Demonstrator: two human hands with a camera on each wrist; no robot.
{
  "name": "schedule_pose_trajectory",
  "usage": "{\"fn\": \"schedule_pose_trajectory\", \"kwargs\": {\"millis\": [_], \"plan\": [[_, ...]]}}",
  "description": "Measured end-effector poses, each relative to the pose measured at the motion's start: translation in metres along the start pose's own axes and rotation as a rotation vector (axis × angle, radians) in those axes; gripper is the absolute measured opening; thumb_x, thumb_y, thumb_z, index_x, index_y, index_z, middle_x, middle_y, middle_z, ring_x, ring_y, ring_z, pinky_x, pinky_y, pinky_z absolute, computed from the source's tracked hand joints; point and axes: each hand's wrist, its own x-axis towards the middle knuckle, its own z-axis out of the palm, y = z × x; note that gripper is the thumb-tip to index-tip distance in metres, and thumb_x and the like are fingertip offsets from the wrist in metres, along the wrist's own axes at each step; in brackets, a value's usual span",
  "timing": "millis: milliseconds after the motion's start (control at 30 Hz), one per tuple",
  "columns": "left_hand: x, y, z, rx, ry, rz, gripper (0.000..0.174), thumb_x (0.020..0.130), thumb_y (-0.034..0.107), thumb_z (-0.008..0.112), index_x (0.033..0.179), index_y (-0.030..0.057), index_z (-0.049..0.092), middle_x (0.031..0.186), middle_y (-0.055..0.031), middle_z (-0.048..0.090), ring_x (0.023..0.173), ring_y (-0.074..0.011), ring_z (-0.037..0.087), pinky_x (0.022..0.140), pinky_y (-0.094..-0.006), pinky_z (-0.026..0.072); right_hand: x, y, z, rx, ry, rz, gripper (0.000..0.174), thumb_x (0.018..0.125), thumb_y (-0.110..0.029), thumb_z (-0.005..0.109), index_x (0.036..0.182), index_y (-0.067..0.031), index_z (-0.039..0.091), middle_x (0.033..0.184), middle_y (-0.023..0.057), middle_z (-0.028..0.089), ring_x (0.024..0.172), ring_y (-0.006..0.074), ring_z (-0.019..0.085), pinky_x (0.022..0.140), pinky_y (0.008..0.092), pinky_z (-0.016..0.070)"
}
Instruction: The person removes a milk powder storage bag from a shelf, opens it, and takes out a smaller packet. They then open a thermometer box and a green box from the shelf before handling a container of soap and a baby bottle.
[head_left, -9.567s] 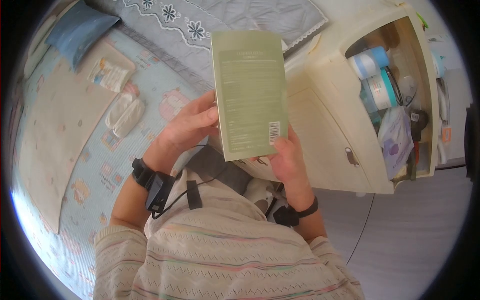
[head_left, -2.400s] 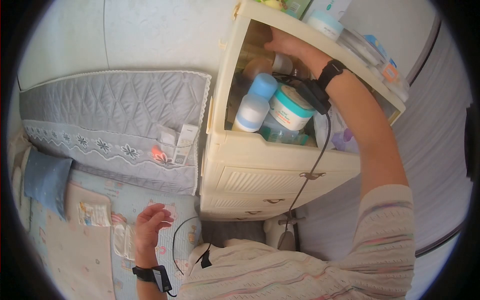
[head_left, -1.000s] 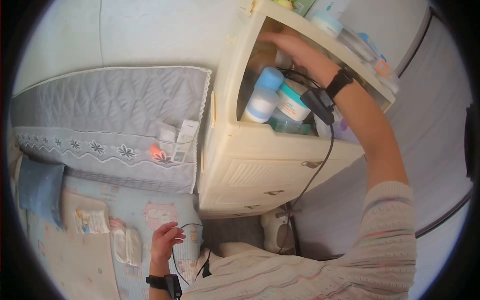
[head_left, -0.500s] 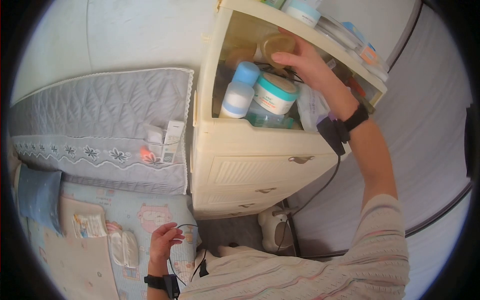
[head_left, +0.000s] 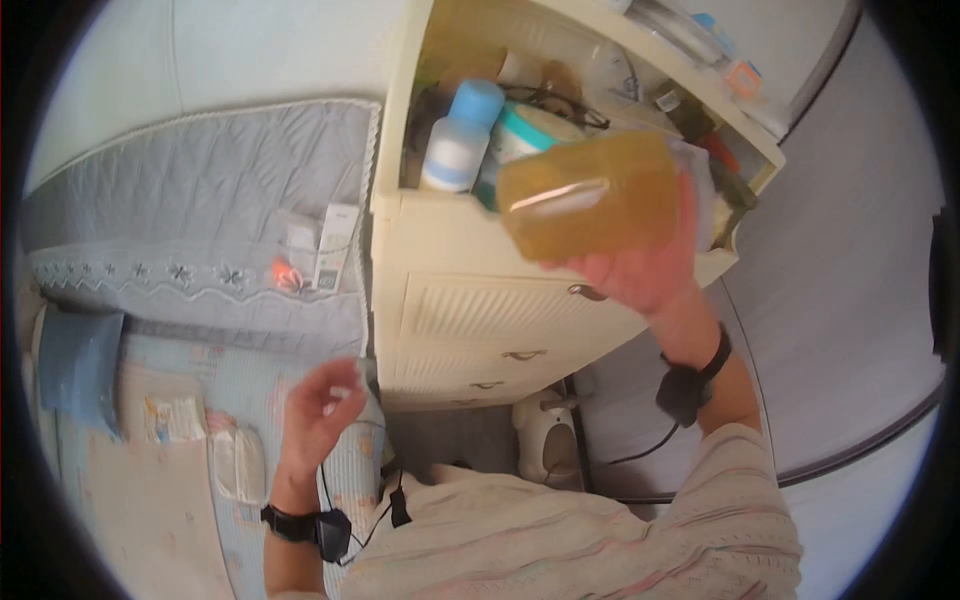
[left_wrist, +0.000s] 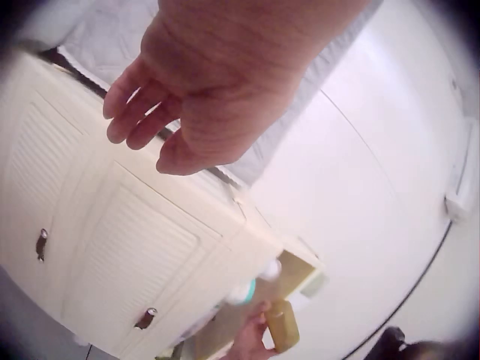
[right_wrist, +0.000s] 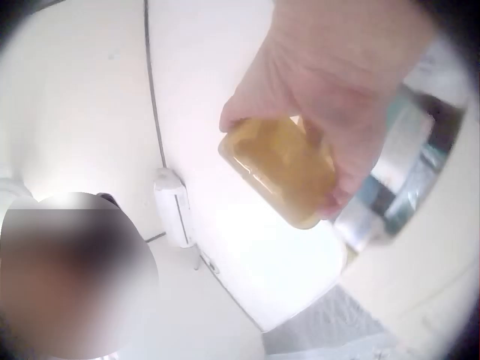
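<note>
My right hand (head_left: 645, 265) grips a translucent amber container (head_left: 590, 195) in front of the open top compartment of the cream cabinet (head_left: 460, 235). In the right wrist view the thumb and fingers of the right hand (right_wrist: 322, 97) hold the amber container (right_wrist: 281, 169) at its two sides. My left hand (head_left: 318, 415) hangs over the bed's edge, fingers loosely bent, holding nothing. The left wrist view has the left hand (left_wrist: 217, 97) in front of the cabinet drawers, with the amber container (left_wrist: 282, 326) farther off below.
Inside the compartment stand a blue-capped bottle (head_left: 462, 135) and a teal-rimmed tub (head_left: 530, 130), with a black cable behind. A quilted grey bumper (head_left: 200, 200) hangs at the left above a blue pillow (head_left: 80, 370). A white appliance (head_left: 545, 440) stands beside the cabinet's base.
The right hand has come out from deep in the compartment, bringing the amber container forward and down. The book from the earliest view is out of both hands. The left hand has risen slightly.
</note>
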Motion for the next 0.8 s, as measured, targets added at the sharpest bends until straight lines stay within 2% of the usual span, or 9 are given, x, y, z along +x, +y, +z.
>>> {"fn": "schedule_pose_trajectory", "kwargs": {"millis": [100,233,367,467,533,567,633,733,800], "plan": [[0.009,0.069,0.025,0.014,-0.008,0.337,0.069,0.069,0.015,0.077,0.129,0.0030,0.045,0.116,-0.0064,0.057,0.104,-0.0159,0.053,0.083,-0.0287,0.0436,-0.007,0.048,0.001,0.142,-0.021,0.087,0.069,0.088,-0.054,0.039,0.138,-0.0078,0.028,0.141,0.0153,0.033,0.126,0.0372,0.036,0.096,0.0599,0.0336],[0.018,0.097,0.055,-0.114,-0.173,0.387,0.079,0.064,0.018,0.082,0.131,0.0018,0.041,0.119,-0.0088,0.055,0.110,-0.0154,0.050,0.090,-0.0301,0.0407,-0.015,0.108,-0.006,0.314,-0.026,0.209,0.065,0.090,-0.048,0.042,0.138,-0.0058,0.027,0.139,0.0150,0.035,0.126,0.0339,0.037,0.097,0.0565,0.0362],[0.006,0.066,0.068,-0.177,-0.159,0.146,0.074,0.067,0.017,0.080,0.128,-0.0014,0.043,0.114,-0.0072,0.056,0.106,-0.0126,0.050,0.090,-0.0292,0.0421,-0.010,0.105,0.001,-0.288,0.133,0.415,0.058,0.093,-0.043,0.043,0.135,-0.0050,0.031,0.127,0.0123,0.046,0.110,0.0271,0.050,0.080,0.0451,0.0485],[0.000,0.050,0.066,0.016,-0.029,0.164,0.073,0.063,0.013,0.080,0.125,-0.0005,0.045,0.105,-0.0094,0.058,0.097,-0.0184,0.055,0.084,-0.0311,0.0454,-0.010,0.105,0.002,-0.603,0.209,0.523,0.054,0.094,-0.040,0.043,0.134,-0.0046,0.033,0.120,0.0110,0.051,0.102,0.0237,0.056,0.072,0.0394,0.0546],[-0.004,0.045,0.065,0.202,0.039,0.212,0.073,0.062,0.012,0.080,0.125,0.0000,0.045,0.101,-0.0105,0.058,0.093,-0.0212,0.057,0.082,-0.0319,0.0462,-0.008,0.113,0.003,-0.909,0.195,0.480,0.053,0.087,-0.037,0.058,0.126,-0.0037,0.042,0.105,0.0103,0.058,0.086,0.0203,0.060,0.063,0.0342,0.0522],[-0.007,0.046,0.065,0.242,0.042,0.168,0.074,0.060,0.011,0.081,0.124,-0.0007,0.046,0.106,-0.0100,0.058,0.098,-0.0185,0.056,0.086,-0.0307,0.0446,-0.008,0.124,0.000,-0.903,0.193,0.487,0.053,0.087,-0.037,0.058,0.126,-0.0037,0.042,0.105,0.0103,0.058,0.086,0.0203,0.060,0.063,0.0342,0.0522],[-0.010,0.045,0.065,0.283,0.048,0.120,0.075,0.058,0.009,0.081,0.124,-0.0013,0.046,0.112,-0.0094,0.057,0.103,-0.0158,0.054,0.090,-0.0295,0.0430,-0.007,0.148,-0.010,-1.198,0.098,0.097,0.055,0.078,-0.034,0.070,0.117,-0.0028,0.047,0.089,0.0113,0.061,0.073,0.0208,0.060,0.060,0.0308,0.0487],[-0.015,0.040,0.062,0.324,0.058,0.084,0.074,0.057,0.012,0.081,0.122,-0.0013,0.048,0.107,-0.0092,0.059,0.098,-0.0165,0.056,0.087,-0.0295,0.0442,-0.005,0.147,0.001,-1.274,0.083,0.125,0.056,0.073,-0.034,0.074,0.112,-0.0025,0.049,0.079,0.0125,0.060,0.070,0.0221,0.061,0.062,0.0306,0.0480],[-0.019,0.038,0.059,0.346,0.072,0.128,0.071,0.057,0.018,0.079,0.119,0.0024,0.050,0.098,-0.0147,0.058,0.090,-0.0289,0.059,0.079,-0.0341,0.0469,-0.005,0.150,0.002,-1.277,0.048,0.071,0.055,0.073,-0.034,0.074,0.110,-0.0027,0.050,0.081,0.0121,0.060,0.071,0.0223,0.061,0.063,0.0305,0.0482]]}}
